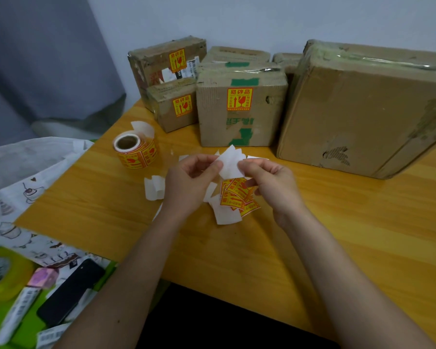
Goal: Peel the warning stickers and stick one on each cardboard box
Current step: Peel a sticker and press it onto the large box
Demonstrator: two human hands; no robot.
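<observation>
On the yellow wooden table [337,235], at mid-frame, your left hand [189,182] and right hand [269,182] pinched one white-backed sticker piece [230,163] between fingertips, above loose warning stickers [237,196]. The sticker roll [136,151] stood left of them; three cardboard boxes [239,109] above already wore labels, while the large box [363,109] at right showed none.

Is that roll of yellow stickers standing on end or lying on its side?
On its side: the sticker roll rests on the table, hollow core facing up-left, loose backing curling behind.

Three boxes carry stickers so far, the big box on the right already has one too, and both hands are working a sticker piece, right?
Not quite: in the head view the big box shows no sticker. The rest holds.
</observation>
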